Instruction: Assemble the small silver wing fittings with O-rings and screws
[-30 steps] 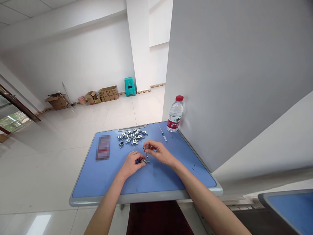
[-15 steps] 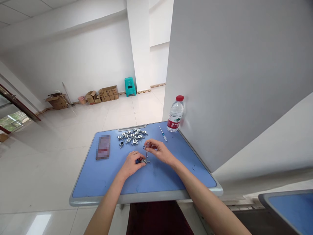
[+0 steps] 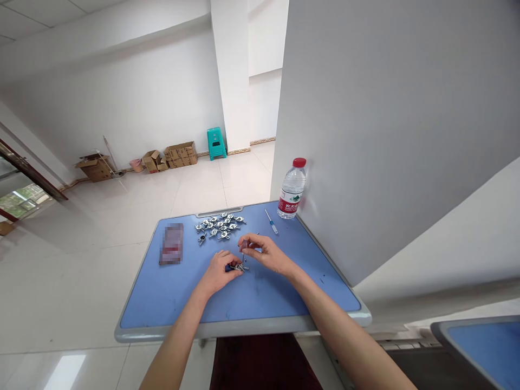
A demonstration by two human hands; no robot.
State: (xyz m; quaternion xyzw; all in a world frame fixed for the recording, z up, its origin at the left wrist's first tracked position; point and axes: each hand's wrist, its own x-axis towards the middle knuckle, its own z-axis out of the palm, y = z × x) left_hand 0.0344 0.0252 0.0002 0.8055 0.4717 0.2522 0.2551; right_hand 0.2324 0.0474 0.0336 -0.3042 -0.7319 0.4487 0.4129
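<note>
My left hand (image 3: 219,272) rests on the blue tabletop, its fingertips pinching a small metal fitting with a dark blue part (image 3: 239,267). My right hand (image 3: 260,252) is just above and to the right, its fingers on a thin metal rod or screw (image 3: 244,254) that stands upright on the fitting. The fitting is partly hidden by my fingers. Farther back lies a pile of several shiny metal fittings (image 3: 219,226). A small blue-handled screwdriver (image 3: 271,223) lies to the right of the pile.
The blue table with a grey rim (image 3: 203,331) stands against a grey partition (image 3: 385,135). A water bottle with a red cap (image 3: 291,189) stands at its back corner. A blurred flat packet (image 3: 171,244) lies at the left. Cardboard boxes (image 3: 180,155) and a teal stool (image 3: 216,143) stand by the far wall.
My right hand has moved slightly down towards the fitting, and the rod stands lower between my fingers. My left hand has stayed in place, and the view has shifted slightly.
</note>
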